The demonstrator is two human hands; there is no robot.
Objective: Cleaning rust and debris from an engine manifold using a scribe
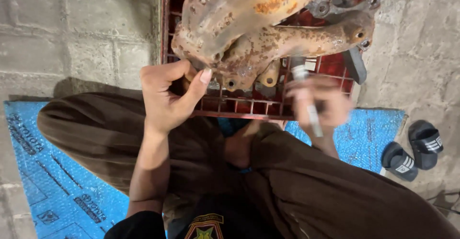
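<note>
A rusty cast-metal part with curved pipes (pixel 258 23) lies on top of a red plastic crate (pixel 239 105). My left hand (pixel 167 95) grips the near left end of the rusty part, thumb pressed on its edge. My right hand (pixel 318 105) is blurred and holds a slim silver tool (pixel 306 97), probably a socket wrench, whose tip points up at the part's near flange. I sit cross-legged in brown trousers, knees on either side of the crate.
A blue bubble-wrap mat (pixel 57 181) covers the floor under me. Two dark slide sandals (pixel 412 152) sit at the right on the concrete paving. A grey block floor (pixel 72 28) spreads to the left of the crate.
</note>
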